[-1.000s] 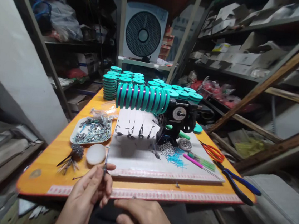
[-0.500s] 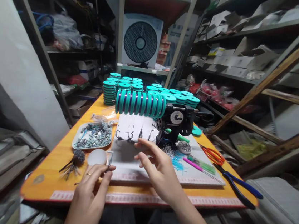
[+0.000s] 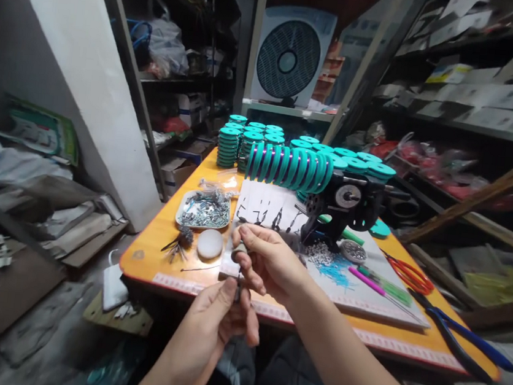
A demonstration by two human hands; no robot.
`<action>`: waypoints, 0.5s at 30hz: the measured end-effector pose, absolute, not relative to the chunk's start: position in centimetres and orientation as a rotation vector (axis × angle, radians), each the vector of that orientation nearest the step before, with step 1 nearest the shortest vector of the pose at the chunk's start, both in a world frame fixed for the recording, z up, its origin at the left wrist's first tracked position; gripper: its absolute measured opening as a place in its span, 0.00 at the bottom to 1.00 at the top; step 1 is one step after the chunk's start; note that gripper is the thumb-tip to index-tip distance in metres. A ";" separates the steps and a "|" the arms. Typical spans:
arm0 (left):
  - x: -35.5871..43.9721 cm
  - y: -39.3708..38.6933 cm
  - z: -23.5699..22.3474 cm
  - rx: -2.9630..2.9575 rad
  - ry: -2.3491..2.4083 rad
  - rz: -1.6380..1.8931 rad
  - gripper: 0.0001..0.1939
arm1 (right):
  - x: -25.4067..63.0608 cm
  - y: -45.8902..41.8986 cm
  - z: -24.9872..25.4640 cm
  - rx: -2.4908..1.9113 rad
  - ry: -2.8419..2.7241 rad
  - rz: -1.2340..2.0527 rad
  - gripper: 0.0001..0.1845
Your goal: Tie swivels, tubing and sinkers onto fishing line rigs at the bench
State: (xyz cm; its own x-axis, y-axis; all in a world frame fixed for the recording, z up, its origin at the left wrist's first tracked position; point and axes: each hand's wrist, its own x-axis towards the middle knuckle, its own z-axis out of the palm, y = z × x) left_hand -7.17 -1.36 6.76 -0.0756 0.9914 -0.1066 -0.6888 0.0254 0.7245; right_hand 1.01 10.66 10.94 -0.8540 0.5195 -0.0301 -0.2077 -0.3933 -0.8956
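Both hands are held close together over the front edge of the board. My left hand (image 3: 212, 317) is closed, thumb against fingers, on a small dark slender piece (image 3: 238, 292) whose exact kind is too small to tell. Just above it, my right hand (image 3: 274, 259) pinches a small dark rounded piece (image 3: 239, 252), partly hidden by the fingers. A thin dark length seems to run between the two hands. Left of them lie a round white lid-like disc (image 3: 210, 244) and a shallow tray (image 3: 201, 223) of small metal and dark parts.
A black winding device (image 3: 345, 206) carries a row of teal spools (image 3: 289, 166); stacked teal spools (image 3: 252, 146) stand behind. On the white board (image 3: 355, 306) lie blue bits (image 3: 335, 274), small beads (image 3: 321, 253) and a magenta-handled tool (image 3: 367, 280). Orange-handled scissors (image 3: 409, 275) and blue-handled pliers (image 3: 466, 337) lie right.
My right hand has moved from over the board to meet my left, and now pinches a rounded piece. My left hand has lifted off the table beside the white disc. The view has swung left.
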 end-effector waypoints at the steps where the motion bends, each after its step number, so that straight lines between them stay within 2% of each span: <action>1: -6.8 -1.8 6.7 0.512 0.744 1.504 0.19 | 1.0 10.5 10.9 -0.432 -1.371 2.267 0.19; 6: -5.8 -3.9 6.0 0.450 0.706 1.441 0.21 | 1.4 10.0 11.1 -0.451 -1.313 2.267 0.16; 15: -4.8 -5.4 1.2 0.398 0.434 1.402 0.22 | 1.9 10.2 11.4 -0.457 -1.316 2.253 0.15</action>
State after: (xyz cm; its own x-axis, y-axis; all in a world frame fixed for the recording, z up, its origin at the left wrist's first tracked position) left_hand -4.77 -5.44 1.25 0.1147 0.9918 -0.0559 -0.8497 0.1270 0.5117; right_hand 1.90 10.16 11.35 -0.8249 0.5638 -0.0408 -0.2414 -0.4167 -0.8764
